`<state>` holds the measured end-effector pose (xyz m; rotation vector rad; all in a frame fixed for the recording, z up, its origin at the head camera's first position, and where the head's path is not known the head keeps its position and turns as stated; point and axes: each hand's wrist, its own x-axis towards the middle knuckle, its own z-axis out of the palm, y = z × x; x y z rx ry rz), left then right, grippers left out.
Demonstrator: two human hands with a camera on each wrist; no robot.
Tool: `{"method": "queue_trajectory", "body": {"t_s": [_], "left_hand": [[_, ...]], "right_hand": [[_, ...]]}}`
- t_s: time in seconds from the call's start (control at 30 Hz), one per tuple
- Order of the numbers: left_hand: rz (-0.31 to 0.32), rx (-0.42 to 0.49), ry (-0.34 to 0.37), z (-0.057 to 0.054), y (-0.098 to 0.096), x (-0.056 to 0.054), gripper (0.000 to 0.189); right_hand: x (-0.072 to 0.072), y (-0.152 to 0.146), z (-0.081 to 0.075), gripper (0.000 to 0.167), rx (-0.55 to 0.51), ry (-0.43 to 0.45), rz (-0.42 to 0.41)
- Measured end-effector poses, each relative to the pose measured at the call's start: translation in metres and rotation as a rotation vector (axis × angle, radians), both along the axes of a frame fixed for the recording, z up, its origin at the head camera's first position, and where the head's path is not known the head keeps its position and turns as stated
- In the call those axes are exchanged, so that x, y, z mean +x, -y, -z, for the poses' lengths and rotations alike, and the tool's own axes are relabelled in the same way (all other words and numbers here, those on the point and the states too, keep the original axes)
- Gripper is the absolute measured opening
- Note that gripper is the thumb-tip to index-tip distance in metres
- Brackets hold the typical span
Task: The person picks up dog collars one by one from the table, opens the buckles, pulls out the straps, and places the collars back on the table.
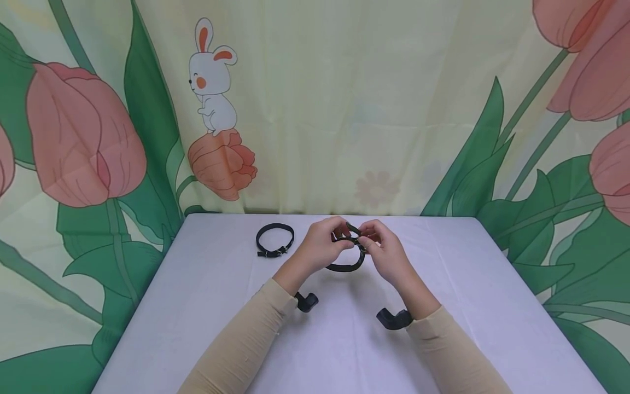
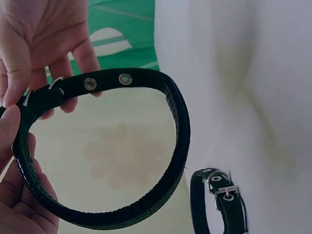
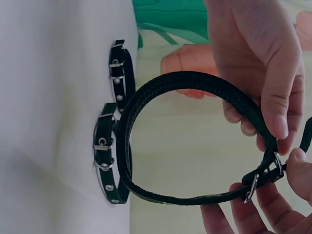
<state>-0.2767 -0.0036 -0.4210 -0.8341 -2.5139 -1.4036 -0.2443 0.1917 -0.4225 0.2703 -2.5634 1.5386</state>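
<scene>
A black buckle collar (image 1: pixel 344 268), like a pet's collar, hangs as a loop above the table between both hands. My left hand (image 1: pixel 322 243) pinches its strap beside the buckle, thumb against fingers. Gripping the buckle end from the other side is my right hand (image 1: pixel 386 254). In the right wrist view the metal buckle (image 3: pixel 277 165) lies between the two hands, and a strap tail (image 3: pixel 307 134) sticks up past it. Metal eyelets (image 2: pixel 90 84) run along the strap in the left wrist view.
A second collar (image 1: pixel 274 241), fastened in a loop, stands on the white table (image 1: pixel 216 306) left of my hands. The right wrist view shows another fastened collar (image 3: pixel 103 146) nearby. Black wrist-worn pieces (image 1: pixel 394 319) jut out below the wrists. A tulip-printed curtain (image 1: pixel 315 137) hangs behind.
</scene>
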Motion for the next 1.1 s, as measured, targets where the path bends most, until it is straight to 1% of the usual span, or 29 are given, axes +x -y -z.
{"method": "queue_trajectory", "body": {"t_s": [0.07,0.23,0.33,0.5,0.7,0.77,0.9,0.97,1.1], "left_hand": [[0.005,-0.007,0.004,-0.0007,0.0,0.0004,0.019],[0.015,-0.033,-0.013,-0.0004,0.0001,0.0011,0.023],[0.014,-0.04,-0.012,0.0003,-0.0005,0.0019,0.021],[0.003,-0.031,0.001,-0.0003,-0.0019,0.0038,0.02],[0.008,-0.02,-0.007,-0.0002,-0.0019,0.0044,0.019],[0.012,-0.009,0.007,0.0001,-0.0016,0.005,0.018],[0.026,0.028,0.057,-0.0014,-0.001,0.0075,0.02],[0.033,0.041,0.072,-0.0024,-0.0007,0.0084,0.021],[0.036,0.02,0.06,-0.003,0.0001,0.0083,0.022]], "right_hand": [[0.0001,-0.0006,0.0001,0.015,0.0,-0.007,-0.003],[0.0005,-0.0024,0.0003,0.016,-0.001,-0.016,-0.007],[0.0008,-0.0024,0.0002,0.017,-0.006,-0.015,0.002],[0.0018,-0.0009,-0.0003,0.016,-0.033,-0.034,0.011],[0.0019,-0.0007,-0.0016,0.016,-0.082,-0.038,0.002],[0.0009,-0.0014,-0.0018,0.017,-0.113,-0.023,0.004],[-0.0001,-0.0029,-0.0043,0.019,-0.173,0.006,0.003],[0.0001,-0.0031,-0.0055,0.019,-0.179,0.011,0.002],[0.0007,-0.0022,-0.007,0.02,-0.168,0.013,-0.009]]}}
